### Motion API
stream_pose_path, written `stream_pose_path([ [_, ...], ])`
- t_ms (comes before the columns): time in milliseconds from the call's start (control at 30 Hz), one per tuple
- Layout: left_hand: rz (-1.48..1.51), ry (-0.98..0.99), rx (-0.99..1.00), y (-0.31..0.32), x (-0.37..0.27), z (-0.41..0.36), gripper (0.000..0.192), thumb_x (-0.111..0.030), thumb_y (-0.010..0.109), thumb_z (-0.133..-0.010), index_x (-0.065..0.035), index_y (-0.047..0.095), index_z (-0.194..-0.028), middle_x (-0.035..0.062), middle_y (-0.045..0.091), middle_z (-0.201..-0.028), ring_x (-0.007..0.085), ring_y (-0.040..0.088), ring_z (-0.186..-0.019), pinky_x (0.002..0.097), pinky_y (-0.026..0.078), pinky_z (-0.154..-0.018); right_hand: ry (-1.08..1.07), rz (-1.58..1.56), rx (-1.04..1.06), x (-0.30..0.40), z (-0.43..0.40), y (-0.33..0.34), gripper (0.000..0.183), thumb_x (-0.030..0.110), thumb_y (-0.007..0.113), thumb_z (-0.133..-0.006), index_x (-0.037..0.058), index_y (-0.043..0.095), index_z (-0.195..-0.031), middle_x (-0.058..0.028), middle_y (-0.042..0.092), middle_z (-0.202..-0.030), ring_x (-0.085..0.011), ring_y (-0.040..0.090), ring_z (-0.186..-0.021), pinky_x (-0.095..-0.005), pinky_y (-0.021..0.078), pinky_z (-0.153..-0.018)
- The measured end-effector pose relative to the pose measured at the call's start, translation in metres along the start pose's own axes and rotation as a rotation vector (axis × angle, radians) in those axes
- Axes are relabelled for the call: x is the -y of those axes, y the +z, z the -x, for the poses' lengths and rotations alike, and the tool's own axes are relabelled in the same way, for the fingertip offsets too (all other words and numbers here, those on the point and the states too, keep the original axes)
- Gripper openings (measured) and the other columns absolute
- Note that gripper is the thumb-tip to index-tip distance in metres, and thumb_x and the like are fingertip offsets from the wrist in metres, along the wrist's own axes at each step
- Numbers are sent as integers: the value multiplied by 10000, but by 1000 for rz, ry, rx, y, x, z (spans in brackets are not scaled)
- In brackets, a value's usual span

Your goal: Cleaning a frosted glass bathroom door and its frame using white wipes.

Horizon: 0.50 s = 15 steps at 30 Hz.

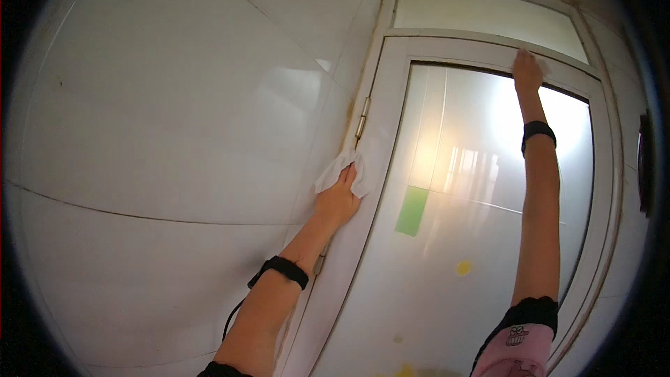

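My left hand (337,201) presses a white cloth or wipe (331,172) against the hinge side of a white door frame (378,115), just below a metal hinge (361,118). Higher up and to the right, my right hand (527,70) is at the top rail of the door, above the glass pane (471,157). Something pale and blurred shows beside its fingers; whether it is a cloth I cannot tell. Black bands are around both wrists.
White wall tiles (172,115) cover the wall at left. A green strip (412,211) and a yellow spot (464,267) are on the door pane. Above the door is a transom pane (487,18). A dark object (644,165) stands out at the right wall.
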<state>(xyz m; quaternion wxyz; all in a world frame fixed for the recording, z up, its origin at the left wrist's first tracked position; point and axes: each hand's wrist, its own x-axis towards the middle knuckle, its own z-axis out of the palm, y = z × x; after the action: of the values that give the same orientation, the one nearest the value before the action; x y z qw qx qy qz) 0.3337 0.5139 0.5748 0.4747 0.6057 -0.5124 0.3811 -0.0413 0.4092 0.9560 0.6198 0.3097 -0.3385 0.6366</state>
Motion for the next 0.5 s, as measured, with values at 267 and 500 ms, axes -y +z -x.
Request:
stream_pose_path([
  [267,104,-65,101,-13,-10,3,610,-377,395,-888,-104,182,-1390,107,301,-1402,307,428,-1184,403,418,-921,75,-68,58,-33,8,-7,222,89,485,-865,-16,560,-1046,-169,581,-1050,-279,591,-940,-343,504,-811],
  [500,70,-66,152,-29,-18,7,645,-382,400,-888,-73,158,-1399,150,261,-1415,341,385,-1214,404,408,-937,182,-509,202,110,-7,-17,205,64,475,-846,-40,570,-994,-203,584,-1001,-321,585,-950,-424,501,-775],
])
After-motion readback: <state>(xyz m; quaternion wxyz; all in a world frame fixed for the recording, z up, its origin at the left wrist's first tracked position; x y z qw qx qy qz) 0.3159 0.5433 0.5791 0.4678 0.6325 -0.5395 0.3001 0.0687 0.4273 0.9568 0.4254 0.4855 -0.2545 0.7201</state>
